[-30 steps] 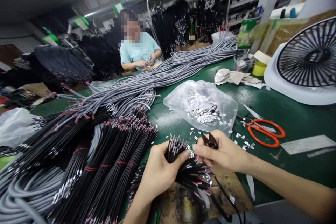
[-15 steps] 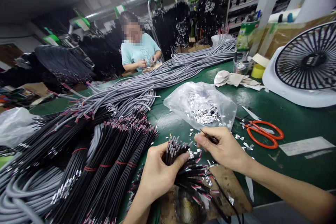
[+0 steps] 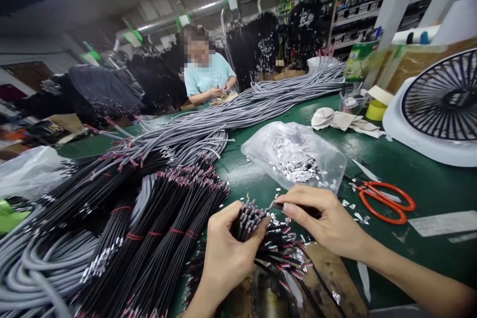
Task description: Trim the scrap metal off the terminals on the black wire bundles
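My left hand [image 3: 227, 253] is closed around a bundle of thin black cables [image 3: 248, 218], their stripped ends pointing up and away from me. My right hand [image 3: 328, 221] pinches a single black cable [image 3: 301, 207] just right of the bundle, its tip close to the bundle's ends. Loose cables with small foil-wrapped ends [image 3: 286, 253] lie under both hands on a brown board [image 3: 328, 278]. A clear plastic bag of small silver foil pieces [image 3: 294, 156] sits just beyond my right hand.
Tied black cable bundles [image 3: 156, 238] and grey cables [image 3: 223, 119] cover the left of the green table [image 3: 428, 179]. Orange scissors [image 3: 385, 201] lie at right, a white fan [image 3: 439, 104] behind them. A person in a light blue shirt [image 3: 208, 79] works across the table.
My right hand has dropped slightly and turned the single cable from pointing up to lying level beside the bundle. The view has shifted a little down and right.
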Available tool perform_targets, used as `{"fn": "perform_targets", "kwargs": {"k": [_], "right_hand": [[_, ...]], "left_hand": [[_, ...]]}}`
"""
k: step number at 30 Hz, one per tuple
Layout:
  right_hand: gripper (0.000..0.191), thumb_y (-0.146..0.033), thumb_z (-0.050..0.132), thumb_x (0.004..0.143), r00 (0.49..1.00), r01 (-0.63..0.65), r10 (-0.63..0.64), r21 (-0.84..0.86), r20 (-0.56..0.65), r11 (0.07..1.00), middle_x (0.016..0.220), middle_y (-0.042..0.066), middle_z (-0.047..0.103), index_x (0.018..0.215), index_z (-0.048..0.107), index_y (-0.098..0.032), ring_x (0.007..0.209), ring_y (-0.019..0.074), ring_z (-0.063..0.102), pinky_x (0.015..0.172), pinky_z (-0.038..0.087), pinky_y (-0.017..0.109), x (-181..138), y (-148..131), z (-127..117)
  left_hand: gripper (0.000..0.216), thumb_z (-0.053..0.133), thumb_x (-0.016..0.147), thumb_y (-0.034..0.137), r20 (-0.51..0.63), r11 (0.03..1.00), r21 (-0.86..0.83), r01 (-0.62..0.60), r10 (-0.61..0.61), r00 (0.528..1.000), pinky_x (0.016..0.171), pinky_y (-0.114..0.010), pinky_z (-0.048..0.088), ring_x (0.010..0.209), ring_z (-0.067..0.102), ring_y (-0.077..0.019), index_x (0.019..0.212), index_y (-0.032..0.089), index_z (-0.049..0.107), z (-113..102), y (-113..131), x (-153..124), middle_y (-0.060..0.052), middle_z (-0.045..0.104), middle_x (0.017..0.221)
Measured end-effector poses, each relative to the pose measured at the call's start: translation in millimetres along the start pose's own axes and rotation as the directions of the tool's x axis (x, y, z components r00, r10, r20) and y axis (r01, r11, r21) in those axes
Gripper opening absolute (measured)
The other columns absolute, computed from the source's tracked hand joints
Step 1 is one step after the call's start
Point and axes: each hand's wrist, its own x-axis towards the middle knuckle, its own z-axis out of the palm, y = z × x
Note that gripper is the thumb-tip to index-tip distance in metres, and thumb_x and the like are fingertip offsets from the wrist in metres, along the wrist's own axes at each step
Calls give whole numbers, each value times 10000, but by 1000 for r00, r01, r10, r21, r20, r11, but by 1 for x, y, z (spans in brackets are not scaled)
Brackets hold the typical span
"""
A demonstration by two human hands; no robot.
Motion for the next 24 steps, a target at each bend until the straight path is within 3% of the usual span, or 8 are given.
{"fn": "perform_targets", "kwargs": {"k": [17,24], "right_hand": [[165,-197,550,842,1000,6,-6,-38,2,999,781,20,664,911,699,-180,702,110,589,636,449,239,-4,1,2],[159,-196,540,849,999,15,-16,-44,-32,999,801,17,672,882,695,-183,717,113,592,655,452,247,-4,1,3]], "left_hand": [[356,624,742,304,-59,991,128,-46,53,997,469,-212,284,504,353,-87,539,177,360,7,-3,0,51,371,524],[311,652,709,345,7,997,6,71,-71,997,452,-205,294,500,352,-86,538,146,485,5,-4,1,37,393,524]]}}
